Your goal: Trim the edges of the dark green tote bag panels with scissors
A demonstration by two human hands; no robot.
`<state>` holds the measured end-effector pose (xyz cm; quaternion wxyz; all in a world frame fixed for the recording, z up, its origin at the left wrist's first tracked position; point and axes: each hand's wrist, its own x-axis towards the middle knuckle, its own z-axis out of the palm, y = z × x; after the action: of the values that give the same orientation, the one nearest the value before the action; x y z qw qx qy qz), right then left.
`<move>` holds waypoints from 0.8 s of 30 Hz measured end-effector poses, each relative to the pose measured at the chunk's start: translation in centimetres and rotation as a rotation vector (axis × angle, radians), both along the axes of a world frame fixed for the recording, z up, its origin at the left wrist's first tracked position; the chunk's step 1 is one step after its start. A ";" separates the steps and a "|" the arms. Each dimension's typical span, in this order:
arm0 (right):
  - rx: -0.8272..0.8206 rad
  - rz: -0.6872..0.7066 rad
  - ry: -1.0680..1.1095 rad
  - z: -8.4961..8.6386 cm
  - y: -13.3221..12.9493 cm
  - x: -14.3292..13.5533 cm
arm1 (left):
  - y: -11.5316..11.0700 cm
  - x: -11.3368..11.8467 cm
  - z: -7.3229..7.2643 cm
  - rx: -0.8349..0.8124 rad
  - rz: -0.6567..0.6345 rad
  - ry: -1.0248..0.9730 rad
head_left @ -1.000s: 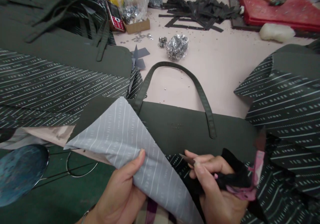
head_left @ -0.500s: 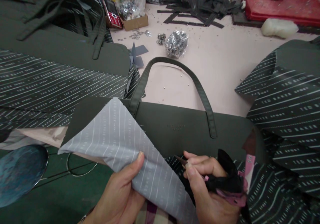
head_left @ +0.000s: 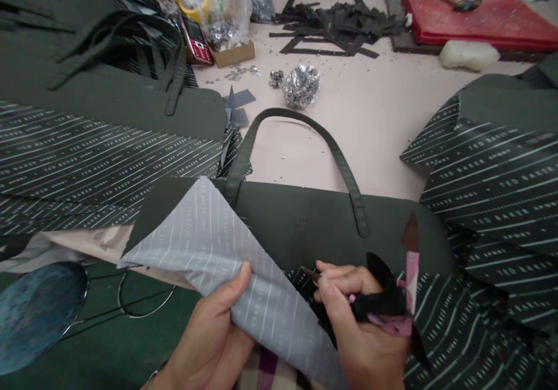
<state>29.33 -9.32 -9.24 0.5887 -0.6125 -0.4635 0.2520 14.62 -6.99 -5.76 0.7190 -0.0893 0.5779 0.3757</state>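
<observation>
A dark green panel [head_left: 279, 227] with a curved strap handle [head_left: 322, 134] lies on the table's near edge. Its striped fabric is folded over, showing the grey underside [head_left: 218, 244]. My left hand [head_left: 218, 320] pinches this fold, thumb on top. My right hand [head_left: 353, 320] is closed around a pink-handled tool [head_left: 392, 323] wrapped in black material; a thin dark point sticks out past the fingers toward the printed fabric beside the fold. A brown blade-like end rises from the tool at the right.
Printed panels with straps are stacked at left [head_left: 108, 151]; more printed fabric [head_left: 501, 186] lies at right. Behind are a bag of metal studs [head_left: 301, 86], black strips [head_left: 340, 24], a red slab [head_left: 479, 21] with a hammer, and a phone [head_left: 198, 44]. A round stool [head_left: 41, 314] stands lower left.
The view has shifted slightly. My right hand and its tool sit a little further left in the view; my left hand still pinches the folded fabric.
</observation>
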 end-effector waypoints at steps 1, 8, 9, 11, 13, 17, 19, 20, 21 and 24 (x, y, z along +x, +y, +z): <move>-0.007 0.018 0.028 0.0 -0.1 0.2 | 0.0 0.0 0.0 0.008 -0.003 -0.014; -0.024 0.023 0.083 0.3 -0.1 0.8 | 0.3 -0.2 0.0 -0.023 0.013 -0.008; -0.021 0.023 0.074 0.3 0.0 0.7 | 0.3 -0.2 0.0 -0.031 0.021 -0.010; -0.014 0.027 0.052 0.4 0.0 0.6 | 0.4 -0.2 0.1 -0.036 0.032 -0.011; -0.006 0.032 0.033 0.4 0.1 0.6 | 0.3 -0.1 0.1 -0.030 0.030 -0.009; -0.010 0.035 0.018 0.4 0.2 0.5 | 0.2 -0.1 0.1 -0.022 0.021 0.001; -0.005 0.034 0.010 0.3 0.2 0.4 | 0.1 0.0 0.1 -0.024 0.017 -0.013; -0.004 0.033 0.008 0.3 0.1 0.4 | 0.1 0.0 0.1 -0.024 0.013 -0.023; -0.004 0.029 0.010 0.2 0.1 0.4 | 0.1 0.0 0.1 -0.024 0.010 -0.031; -0.034 0.018 0.052 0.2 0.0 0.6 | 0.2 0.0 0.1 -0.034 0.009 -0.035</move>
<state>29.95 -9.35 -9.01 0.5878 -0.6114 -0.4492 0.2809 14.57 -6.81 -5.64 0.7255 -0.1106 0.5712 0.3677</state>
